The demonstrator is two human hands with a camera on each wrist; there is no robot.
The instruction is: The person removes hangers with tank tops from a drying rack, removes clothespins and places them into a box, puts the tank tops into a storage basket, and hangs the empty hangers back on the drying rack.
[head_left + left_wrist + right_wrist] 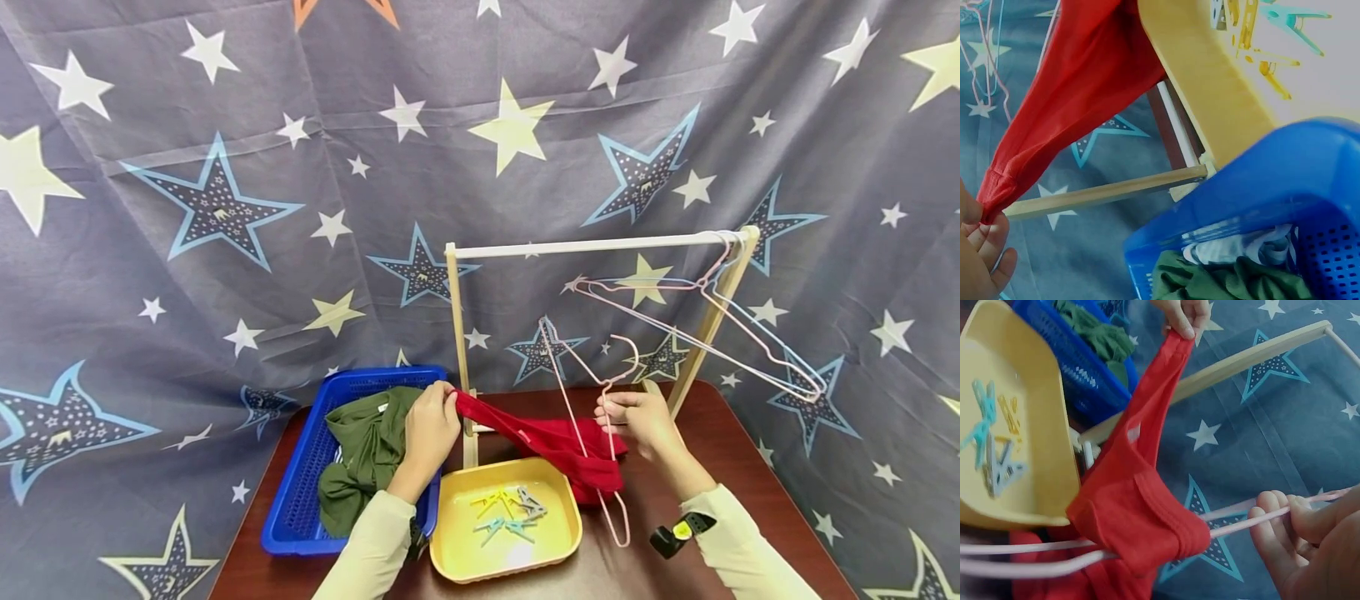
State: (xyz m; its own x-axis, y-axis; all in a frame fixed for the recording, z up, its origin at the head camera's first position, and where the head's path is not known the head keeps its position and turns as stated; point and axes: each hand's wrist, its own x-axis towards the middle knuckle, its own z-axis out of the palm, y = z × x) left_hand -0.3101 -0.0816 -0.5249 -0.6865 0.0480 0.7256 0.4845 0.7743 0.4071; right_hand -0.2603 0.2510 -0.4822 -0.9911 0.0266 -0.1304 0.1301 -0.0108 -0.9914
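My left hand (432,423) pinches one end of a red garment (531,431) and draws it out taut above the yellow tray's back edge. The garment runs across to a pink wire hanger (608,437), whose lower part passes through it, as the right wrist view shows. Thumb and fingers of my right hand (640,419) pinch the hanger's wire just beyond the red cloth (1147,519). The hanger is tilted, its hook pointing up and back. The exact kind of garment cannot be made out because it is bunched.
A blue basket (288,505) at left holds a green garment (367,462) and some striped cloth. Several clothespins (491,527) lie in the yellow tray (504,569). Behind stands a rack with a white rail (585,247), where more hangers (702,285) hang at right.
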